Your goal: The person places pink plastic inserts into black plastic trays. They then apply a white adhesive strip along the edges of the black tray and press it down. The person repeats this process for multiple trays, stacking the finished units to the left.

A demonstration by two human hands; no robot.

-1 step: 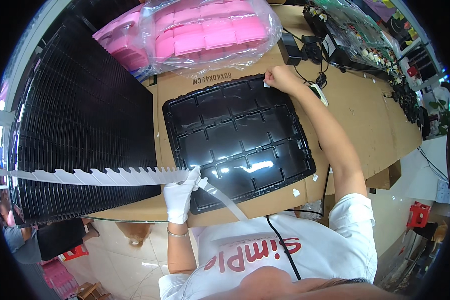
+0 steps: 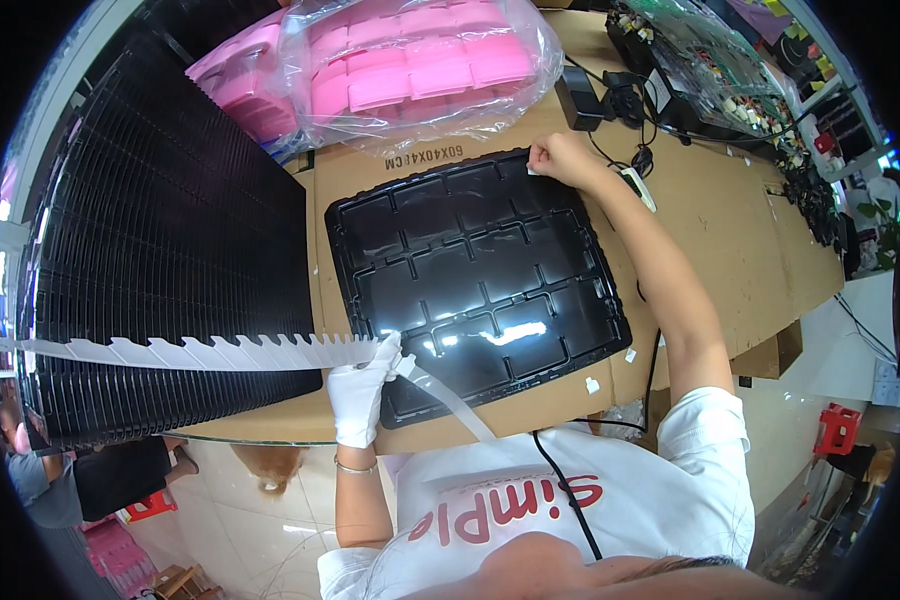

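Observation:
A black plastic tray (image 2: 475, 275) with several shallow compartments lies on the cardboard-covered table (image 2: 730, 220) in front of me. My left hand (image 2: 360, 390), in a white glove, grips a long white strip of labels (image 2: 190, 352) with a saw-tooth edge at the tray's near left corner. The strip stretches far to the left, and a loose tail (image 2: 455, 405) hangs toward my chest. My right hand (image 2: 560, 158) is bare and reaches to the tray's far right corner. Its fingertips press a small white label (image 2: 533, 170) on the rim.
A tall stack of black trays (image 2: 160, 250) fills the left side. Pink trays in a clear plastic bag (image 2: 420, 65) lie beyond the black tray. A black power adapter with cables (image 2: 610, 100) and trays of small parts (image 2: 710, 60) sit at the far right. Another person (image 2: 30, 470) stands lower left.

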